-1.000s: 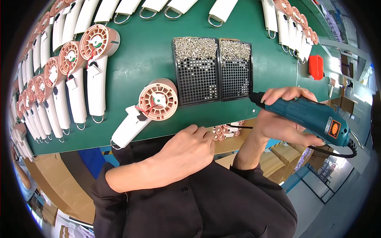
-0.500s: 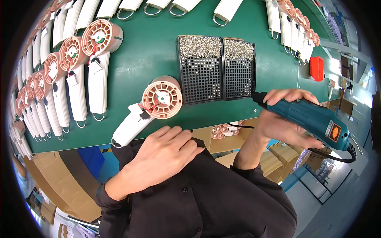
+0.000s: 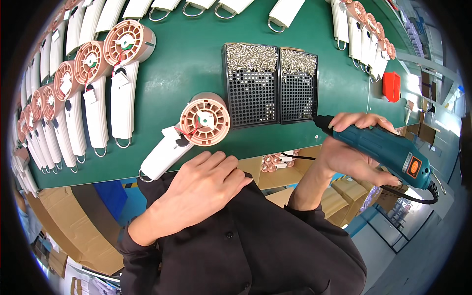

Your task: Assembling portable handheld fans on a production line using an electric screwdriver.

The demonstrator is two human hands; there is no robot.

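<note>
My right hand (image 3: 351,157) grips a teal electric screwdriver (image 3: 381,147), held level with its black tip toward the right screw tray. Near the table's front edge is my left hand (image 3: 199,189), its fingers curled in; whatever they may hold is hidden. Just beyond it lies a white handle (image 3: 164,156) with a wire loop at its end. Red wires join the handle to a round pink fan housing (image 3: 205,120) with a spoked face. Two black trays of small screws, a left tray (image 3: 251,98) and a right tray (image 3: 297,96), stand to the right of the housing.
Rows of similar handles (image 3: 123,105) with pink housings (image 3: 129,42) line the left of the green table (image 3: 182,59). More handles (image 3: 340,24) stand at the far right, near a red bin (image 3: 391,87). Below the table edge are cardboard boxes (image 3: 78,231). A black cord trails from the screwdriver.
The view has shifted slightly, so the trays and the fan housing sit a little further right. Both hands keep nearly the same pose, and the screwdriver stays in the right hand.
</note>
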